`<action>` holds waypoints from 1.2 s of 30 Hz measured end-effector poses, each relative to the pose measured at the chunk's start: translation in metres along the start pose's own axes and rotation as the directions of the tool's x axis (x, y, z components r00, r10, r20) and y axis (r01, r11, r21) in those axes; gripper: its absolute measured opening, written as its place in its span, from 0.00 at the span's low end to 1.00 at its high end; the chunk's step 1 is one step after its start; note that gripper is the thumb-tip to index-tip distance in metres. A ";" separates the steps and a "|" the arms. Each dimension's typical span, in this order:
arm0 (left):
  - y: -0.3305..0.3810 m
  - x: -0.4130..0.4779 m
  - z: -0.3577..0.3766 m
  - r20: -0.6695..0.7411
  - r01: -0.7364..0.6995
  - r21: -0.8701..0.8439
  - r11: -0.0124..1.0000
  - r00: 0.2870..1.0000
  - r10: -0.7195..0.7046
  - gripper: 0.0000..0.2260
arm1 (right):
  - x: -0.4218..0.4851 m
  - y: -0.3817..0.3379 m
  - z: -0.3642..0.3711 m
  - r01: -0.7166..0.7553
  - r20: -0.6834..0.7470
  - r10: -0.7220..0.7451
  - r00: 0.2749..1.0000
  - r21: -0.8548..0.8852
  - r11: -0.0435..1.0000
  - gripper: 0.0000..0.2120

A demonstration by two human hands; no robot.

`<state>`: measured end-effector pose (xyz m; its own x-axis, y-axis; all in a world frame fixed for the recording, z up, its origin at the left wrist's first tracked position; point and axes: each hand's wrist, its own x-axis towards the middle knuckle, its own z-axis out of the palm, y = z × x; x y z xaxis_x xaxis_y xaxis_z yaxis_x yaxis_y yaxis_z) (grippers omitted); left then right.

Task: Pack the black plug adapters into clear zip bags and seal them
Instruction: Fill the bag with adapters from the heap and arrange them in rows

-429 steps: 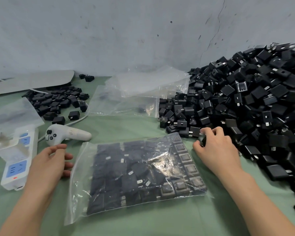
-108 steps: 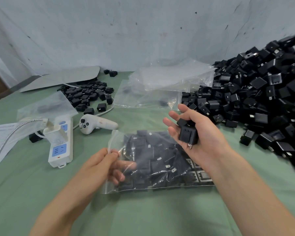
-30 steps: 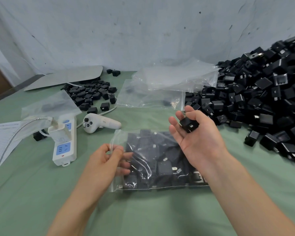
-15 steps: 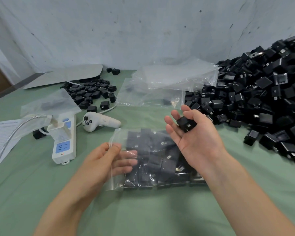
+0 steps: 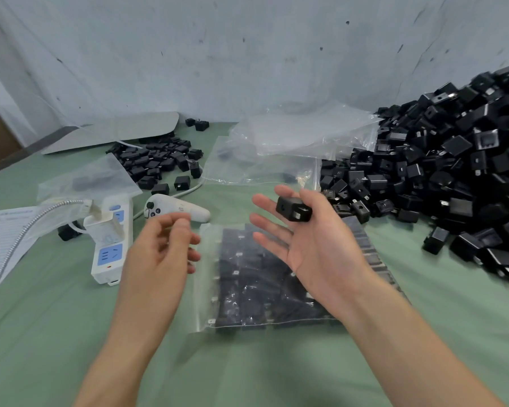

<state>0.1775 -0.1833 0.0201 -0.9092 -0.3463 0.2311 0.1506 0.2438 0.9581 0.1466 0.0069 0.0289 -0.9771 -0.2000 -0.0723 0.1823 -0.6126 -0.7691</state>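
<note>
a single black plug adapter (image 5: 294,209) lies on the upturned right hand (image 5: 309,245). the hand's fingers are spread wide and straight, and the adapter is lodged against the thumb rather than gripped. it is a small boxy block of matte hard plastic with a short metal prong showing on one face. it is probably light and rigid, best taken by its two flat sides so the prongs stay clear of the fingertips.

under that hand the clear zip bag (image 5: 207,277) lies flat on the green-covered table (image 5: 276,374). it is packed with rows of adapters, and its mouth seems to face left. whether the zip is pressed closed is too hard to tell. the film looks thin, slick and floppy, while the load should make it heavy. i would pinch it at the stiffer zip strip, not the loose wall, and watch for prongs snagging the plastic.

the left hand (image 5: 162,248) hovers just beside the bag's left edge, blurred, with its fingers loosely curled and nothing visible in them.

the big heap of loose adapters (image 5: 453,171) rises to the right, with spare empty bags (image 5: 294,139) behind.
</note>
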 end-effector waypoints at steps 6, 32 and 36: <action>0.025 -0.021 0.030 0.382 0.170 -0.264 0.949 0.922 -0.059 0.18 | -0.005 0.033 0.025 0.161 0.069 -0.146 0.987 -0.353 0.922 0.09; -0.045 -0.004 -0.034 0.507 0.135 0.050 0.990 0.850 -0.142 0.19 | -0.001 0.009 -0.015 0.259 0.052 -0.406 0.912 -0.840 0.476 0.16; -0.046 -0.006 -0.038 0.538 0.171 0.041 0.984 0.826 -0.166 0.16 | 0.001 0.009 -0.015 0.261 0.054 -0.409 0.911 -0.844 0.469 0.16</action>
<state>0.1908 -0.2263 -0.0186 -0.9851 0.1612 -0.0597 -0.0235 0.2175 0.9758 0.1462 0.0124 0.0127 -0.9587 0.0272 0.2832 -0.2618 0.3058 -0.9154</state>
